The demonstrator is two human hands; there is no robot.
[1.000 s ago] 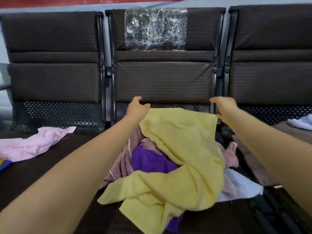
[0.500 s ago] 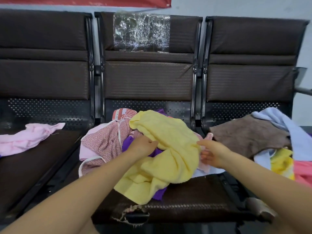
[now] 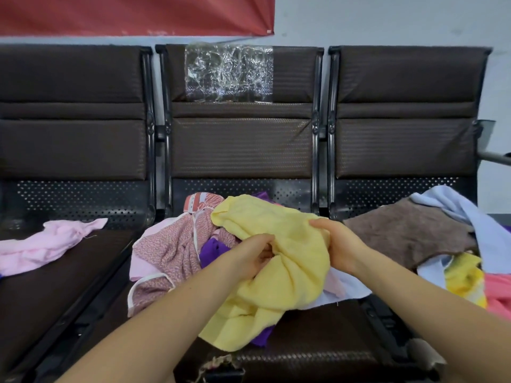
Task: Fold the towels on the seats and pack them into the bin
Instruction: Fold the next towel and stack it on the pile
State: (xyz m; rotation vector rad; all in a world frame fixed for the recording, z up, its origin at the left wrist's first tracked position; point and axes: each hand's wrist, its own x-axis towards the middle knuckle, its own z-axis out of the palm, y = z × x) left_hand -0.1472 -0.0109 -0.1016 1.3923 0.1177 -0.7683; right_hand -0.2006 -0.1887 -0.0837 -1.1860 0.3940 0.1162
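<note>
A yellow towel (image 3: 279,261) lies bunched on top of a pile on the middle seat (image 3: 318,338). My left hand (image 3: 249,257) grips a fold at its middle left. My right hand (image 3: 338,244) grips its upper right edge. Under it lie a pink patterned cloth (image 3: 171,250), a purple towel (image 3: 213,248) and a pale white cloth (image 3: 348,286). No bin is in view.
A pink towel (image 3: 47,244) lies on the left seat (image 3: 41,299). On the right seat sit a brown towel (image 3: 406,233), a light blue towel (image 3: 467,217), a yellow printed cloth (image 3: 464,277) and a coral cloth (image 3: 497,294). Dark backrests (image 3: 240,145) stand behind.
My hands pulled back from holding the yellow towel spread wide and now bunch it close together over the pile. The view drew back and the right seat's towels came into sight.
</note>
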